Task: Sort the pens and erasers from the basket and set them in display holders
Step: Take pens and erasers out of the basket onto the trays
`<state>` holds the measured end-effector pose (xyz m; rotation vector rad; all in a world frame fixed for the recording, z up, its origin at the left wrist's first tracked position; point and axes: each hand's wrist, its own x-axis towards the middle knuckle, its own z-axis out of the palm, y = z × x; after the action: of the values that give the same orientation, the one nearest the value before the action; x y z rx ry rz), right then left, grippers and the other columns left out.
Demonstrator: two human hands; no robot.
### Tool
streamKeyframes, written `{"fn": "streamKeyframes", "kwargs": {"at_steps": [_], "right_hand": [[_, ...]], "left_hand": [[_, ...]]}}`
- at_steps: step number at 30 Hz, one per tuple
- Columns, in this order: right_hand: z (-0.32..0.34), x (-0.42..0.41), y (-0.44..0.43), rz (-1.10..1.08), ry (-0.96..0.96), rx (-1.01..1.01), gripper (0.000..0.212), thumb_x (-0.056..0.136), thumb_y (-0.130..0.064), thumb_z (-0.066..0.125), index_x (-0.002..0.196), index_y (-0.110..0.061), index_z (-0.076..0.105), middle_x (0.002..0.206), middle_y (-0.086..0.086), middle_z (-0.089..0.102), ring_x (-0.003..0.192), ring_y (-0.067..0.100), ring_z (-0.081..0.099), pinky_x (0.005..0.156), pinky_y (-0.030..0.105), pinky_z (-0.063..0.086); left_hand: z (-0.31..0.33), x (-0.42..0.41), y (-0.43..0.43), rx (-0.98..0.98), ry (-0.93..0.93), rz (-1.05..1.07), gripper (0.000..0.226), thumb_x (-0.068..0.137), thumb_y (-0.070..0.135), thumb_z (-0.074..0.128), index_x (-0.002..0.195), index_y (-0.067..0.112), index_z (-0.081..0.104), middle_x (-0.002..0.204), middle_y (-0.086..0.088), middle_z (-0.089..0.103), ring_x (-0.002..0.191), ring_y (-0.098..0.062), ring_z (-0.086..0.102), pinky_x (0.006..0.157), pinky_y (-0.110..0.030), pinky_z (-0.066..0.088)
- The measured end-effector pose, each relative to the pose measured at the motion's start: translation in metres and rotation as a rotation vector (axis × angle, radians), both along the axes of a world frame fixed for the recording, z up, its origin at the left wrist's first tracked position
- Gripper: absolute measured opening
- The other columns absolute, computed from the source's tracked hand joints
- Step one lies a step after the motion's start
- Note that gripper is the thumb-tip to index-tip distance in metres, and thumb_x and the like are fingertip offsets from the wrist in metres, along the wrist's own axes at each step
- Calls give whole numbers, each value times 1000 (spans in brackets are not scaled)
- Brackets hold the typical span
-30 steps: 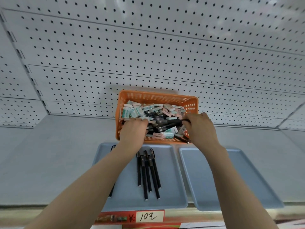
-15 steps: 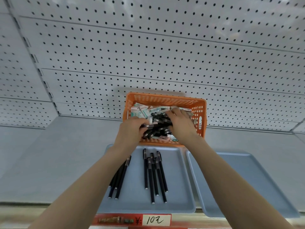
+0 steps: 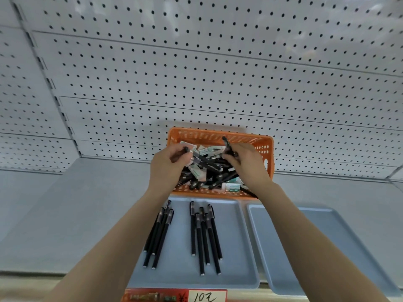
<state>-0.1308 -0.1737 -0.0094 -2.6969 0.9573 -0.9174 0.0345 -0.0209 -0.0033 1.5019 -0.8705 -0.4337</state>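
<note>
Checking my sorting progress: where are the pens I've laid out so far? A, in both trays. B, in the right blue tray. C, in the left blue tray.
C: the black pens lie in two groups in the left blue tray; the right blue tray shows none.

White pegboard wall, dark holes, horizontal panels, rises behind and above the grip. Slotted upright stands well left of the grip. Grey shelf deck extends below and to both sides. Red price strip runs along the shelf's front edge, on the near side of the grip. Lighting is even and diffuse.
</note>
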Motion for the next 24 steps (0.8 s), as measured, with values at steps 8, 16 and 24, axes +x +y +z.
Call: {"fn": "streamKeyframes", "kwargs": {"at_steps": [8, 16, 24], "right_hand": [[58, -21, 62, -109, -450, 360, 16, 90, -37, 67, 90, -21, 71, 77, -3, 71, 71, 9, 64, 65, 18, 47], [7, -41, 100, -188, 57, 454, 35, 90, -38, 66, 74, -6, 64, 66, 9, 64, 58, 20, 57, 55, 31, 43], [-45, -46, 119, -248, 208, 553, 36, 83, -32, 71, 68, -7, 51, 64, 9, 53, 60, 22, 48, 54, 30, 34]], "left_hand": [[30, 7, 37, -28, -150, -113, 18, 93, 15, 61, 98, 30, 70, 82, 9, 69, 75, -5, 65, 75, -14, 49], [1, 14, 72, 301, -410, -310, 14, 91, 27, 64, 103, 27, 71, 77, 17, 67, 73, 4, 63, 67, -10, 41], [-10, 12, 70, 394, -484, -338, 12, 94, 31, 60, 92, 24, 69, 69, 7, 66, 62, 1, 59, 62, -22, 44]]}}
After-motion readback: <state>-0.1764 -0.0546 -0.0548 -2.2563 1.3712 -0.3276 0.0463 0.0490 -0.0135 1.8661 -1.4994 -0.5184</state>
